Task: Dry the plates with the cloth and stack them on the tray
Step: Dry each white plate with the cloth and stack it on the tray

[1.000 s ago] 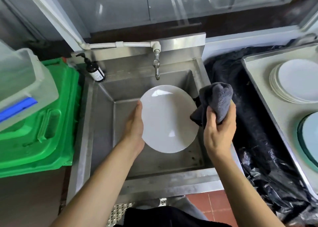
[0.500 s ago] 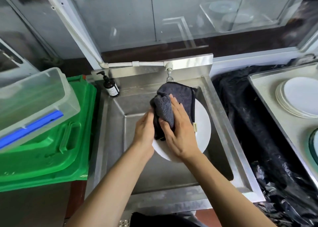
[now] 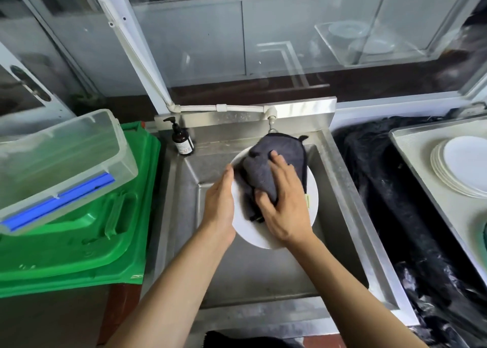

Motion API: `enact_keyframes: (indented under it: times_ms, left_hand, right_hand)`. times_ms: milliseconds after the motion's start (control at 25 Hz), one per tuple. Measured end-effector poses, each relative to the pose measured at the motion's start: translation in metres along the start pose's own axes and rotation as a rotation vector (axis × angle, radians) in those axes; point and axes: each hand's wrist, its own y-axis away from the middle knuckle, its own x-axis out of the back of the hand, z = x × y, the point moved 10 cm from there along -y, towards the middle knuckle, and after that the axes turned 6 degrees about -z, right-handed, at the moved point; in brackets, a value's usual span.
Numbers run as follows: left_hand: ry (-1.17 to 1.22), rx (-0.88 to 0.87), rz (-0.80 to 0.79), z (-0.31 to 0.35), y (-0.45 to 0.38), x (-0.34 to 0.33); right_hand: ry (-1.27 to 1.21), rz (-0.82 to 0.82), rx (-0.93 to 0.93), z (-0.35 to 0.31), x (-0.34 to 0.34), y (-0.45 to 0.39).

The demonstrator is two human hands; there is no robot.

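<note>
I am holding the white plate [image 3: 274, 231] over the steel sink [image 3: 350, 215] — my left hand [image 3: 220, 205] is gripping its rim at nine o'clock, and my right hand [image 3: 283, 200] is pressing the dark grey cloth [image 3: 266, 173] onto its face, fingers curled into the folds. The cloth is covering most of the plate's upper half and hiding the tap behind it. At three o'clock, past a heap of black plastic sheeting [image 3: 390, 189], the tray [image 3: 411, 139] is carrying a stack of white plates [image 3: 463, 165]. A brown pump bottle [image 3: 181, 139] is standing at the sink's eleven o'clock corner — at nine o'clock a clear plastic box [image 3: 60, 160] is resting on green bin lids [image 3: 87, 229].
</note>
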Motion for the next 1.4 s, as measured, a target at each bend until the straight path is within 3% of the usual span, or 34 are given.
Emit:
enact_keyframes:
  times_ms: [120,240,320,400,480,680,760,880,1080,1160,1280,1400]
  left_hand:
    - [-0.057,-0.048,0.002,0.011,0.002,-0.002]
    - [0.012,-0.02,-0.019,0.02,0.001,-0.008]
    - [0.026,-0.036,0.002,0.023,0.002,-0.004]
    - [-0.017,-0.077,0.029,0.023,0.003,0.001]
    - [-0.039,-0.099,0.043,0.025,0.005,-0.001]
    - [0.083,-0.054,0.049,0.027,-0.003,-0.003]
    - [0.046,-0.096,0.061,0.026,-0.004,0.003]
    - [-0.041,-0.129,0.053,0.025,0.003,-0.002]
    - [0.073,-0.018,0.014,0.02,0.003,-0.006]
    - [0.086,-0.041,0.045,0.018,0.005,-0.001]
    - [-0.008,-0.085,0.078,0.018,0.011,-0.003]
    - [0.082,0.002,0.034,0.011,0.011,-0.008]
  right_hand:
    - [-0.078,0.042,-0.131,-0.001,-0.001,-0.004]
    - [-0.039,-0.036,0.064,-0.031,-0.023,0.001]
    - [0.008,0.034,0.082,-0.026,-0.013,-0.006]
    - [-0.034,0.109,-0.079,-0.003,0.003,-0.015]
    - [-0.123,0.082,-0.185,0.007,0.001,-0.02]
    - [-0.132,-0.121,0.114,-0.034,-0.029,-0.005]
    - [-0.099,-0.086,0.071,-0.018,-0.021,-0.009]
    - [-0.163,0.001,-0.167,0.006,-0.01,-0.012]
    - [-0.121,-0.19,0.135,-0.029,-0.03,0.012]
    - [-0.067,-0.163,0.103,-0.014,-0.022,0.011]
    - [-0.174,-0.054,-0.169,0.009,-0.011,0.001]
    - [-0.177,-0.139,0.026,-0.022,-0.025,0.008]
